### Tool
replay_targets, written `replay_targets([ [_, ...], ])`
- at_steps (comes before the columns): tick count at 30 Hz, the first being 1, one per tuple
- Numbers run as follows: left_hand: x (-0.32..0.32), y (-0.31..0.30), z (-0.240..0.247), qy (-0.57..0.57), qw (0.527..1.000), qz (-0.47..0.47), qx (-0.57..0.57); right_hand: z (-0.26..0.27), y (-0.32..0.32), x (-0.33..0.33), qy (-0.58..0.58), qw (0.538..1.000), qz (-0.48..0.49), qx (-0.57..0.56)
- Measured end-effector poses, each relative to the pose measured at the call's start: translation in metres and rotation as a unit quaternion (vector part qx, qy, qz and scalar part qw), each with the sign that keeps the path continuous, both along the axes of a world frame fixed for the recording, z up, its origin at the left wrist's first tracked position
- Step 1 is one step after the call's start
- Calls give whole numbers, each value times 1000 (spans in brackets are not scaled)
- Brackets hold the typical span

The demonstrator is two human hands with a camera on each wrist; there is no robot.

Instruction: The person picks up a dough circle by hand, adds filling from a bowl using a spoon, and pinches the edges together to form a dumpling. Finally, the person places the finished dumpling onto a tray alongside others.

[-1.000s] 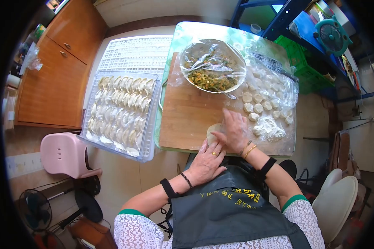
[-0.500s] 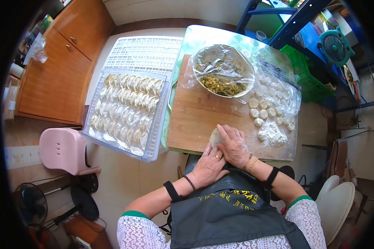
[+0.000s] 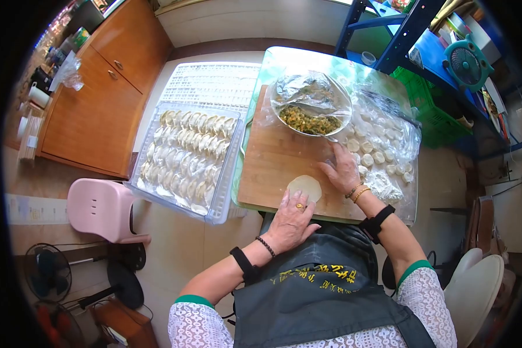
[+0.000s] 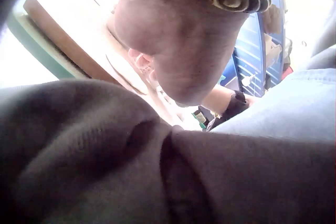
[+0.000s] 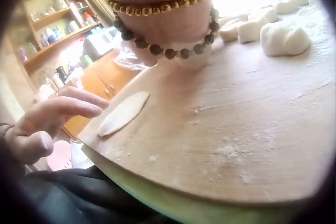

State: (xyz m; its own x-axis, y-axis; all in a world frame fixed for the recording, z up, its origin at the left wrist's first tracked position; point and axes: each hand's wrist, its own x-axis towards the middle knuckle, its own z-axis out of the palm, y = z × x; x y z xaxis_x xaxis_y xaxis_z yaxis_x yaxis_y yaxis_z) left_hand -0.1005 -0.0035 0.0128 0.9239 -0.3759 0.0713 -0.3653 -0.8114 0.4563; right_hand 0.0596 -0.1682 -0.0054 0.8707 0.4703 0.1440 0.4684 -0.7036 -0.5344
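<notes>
A round, flat dough wrapper [image 3: 305, 189] lies near the front edge of the wooden board [image 3: 267, 174]; the right wrist view also shows the wrapper [image 5: 125, 113]. The left hand [image 3: 292, 225] touches its near edge with loosely extended fingers. The right hand [image 3: 343, 170] is over the board to the right of the wrapper, fingers pointing toward the bowl [image 3: 344, 124] of chopped filling [image 3: 310, 120], which is partly covered by plastic film. Whether the right fingertips hold anything cannot be told. Small dough pieces [image 3: 367, 159] and a heap of flour [image 3: 383, 187] lie beside that hand.
Left of the board, a clear tray [image 3: 206, 216] holds rows of folded dumplings, with a white slatted rack [image 3: 211, 81] behind it. A pink stool [image 3: 101, 209] stands at the left. Plastic film [image 3: 403, 136] covers more dough pieces. A blue shelf [image 3: 397, 43] and green crate [image 3: 426, 110] stand back right.
The right hand has left the wrapper and moved right and away from the body, toward the bowl. The wrapper now lies in full view, with the left hand still at its near edge.
</notes>
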Motion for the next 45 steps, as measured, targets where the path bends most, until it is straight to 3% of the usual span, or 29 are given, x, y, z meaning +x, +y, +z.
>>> replay_targets([
  [5, 1, -16, -8, -19, 999, -37, -11, 16, -19, -31, -69, 991, 76, 86],
  [9, 5, -30, -7, 11, 996, -90, 6, 34, -14, -68, -65, 990, 120, -31],
  [13, 1, -30, -9, -1, 995, -99, 2, 6, -3, -67, -107, 988, 54, -101],
  [16, 0, -31, -6, -9, 995, -96, 9, 2, -1, -40, -122, 988, -8, -93],
  [20, 5, -30, -2, 6, 995, -95, 10, -12, -8, -9, -78, 994, -47, -55],
  [21, 5, -30, 0, 8, 996, -86, 4, -4, -10, -5, -22, 996, -52, -68],
  [24, 5, -27, 3, 1, 998, -66, -16, 7, -23, -1, 58, 998, -15, -33],
  [27, 2, -27, -2, -18, 997, -65, -34, 7, -22, -21, -58, 992, 79, 74],
  [30, 2, -26, -7, 11, 997, -74, -32, 27, -7, -56, -47, 985, 160, -49],
  [32, 2, -23, -8, 48, 995, -85, -28, 19, 5, -62, -71, 984, 141, -81],
  [37, 0, -20, -7, -7, 996, -79, -30, 6, 16, -32, -68, 989, 19, -129],
  [45, 6, -10, -1, -9, 999, -19, -41, -5, -4, 4, 2, 1000, -24, 2],
])
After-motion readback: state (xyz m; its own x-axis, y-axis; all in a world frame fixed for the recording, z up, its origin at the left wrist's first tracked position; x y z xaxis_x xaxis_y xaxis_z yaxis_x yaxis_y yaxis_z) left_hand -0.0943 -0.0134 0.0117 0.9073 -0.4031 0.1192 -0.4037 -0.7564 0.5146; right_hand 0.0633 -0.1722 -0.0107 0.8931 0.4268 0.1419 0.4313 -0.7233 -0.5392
